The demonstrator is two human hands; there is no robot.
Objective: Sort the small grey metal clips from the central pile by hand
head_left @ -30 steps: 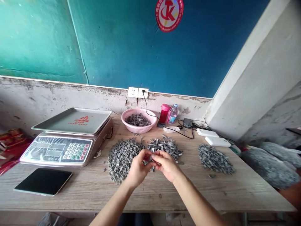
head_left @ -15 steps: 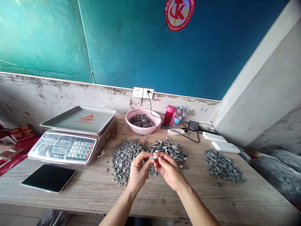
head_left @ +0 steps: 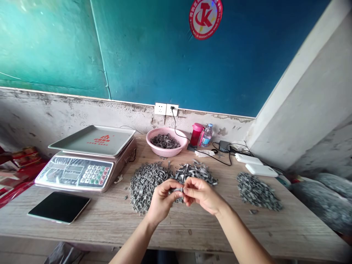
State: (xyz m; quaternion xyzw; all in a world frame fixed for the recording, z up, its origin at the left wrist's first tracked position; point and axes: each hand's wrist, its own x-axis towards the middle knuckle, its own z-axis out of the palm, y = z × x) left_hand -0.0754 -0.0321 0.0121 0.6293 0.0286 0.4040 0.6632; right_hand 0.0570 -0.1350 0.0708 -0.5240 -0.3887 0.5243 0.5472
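Right wrist is angling farther outward than in the earlier frame. The left hand (head_left: 161, 201) and right hand (head_left: 202, 194) are pinching a small grey strip (head_left: 178, 189), fingers nearly closed at opposite ends. It is probably feeling light and flexible, suiting fingertip holds; loose strips (head_left: 196, 171) are lying just beyond the fingers.

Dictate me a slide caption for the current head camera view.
Left hand and right hand meet at a small grey piece, pink basket behind, scale at left.
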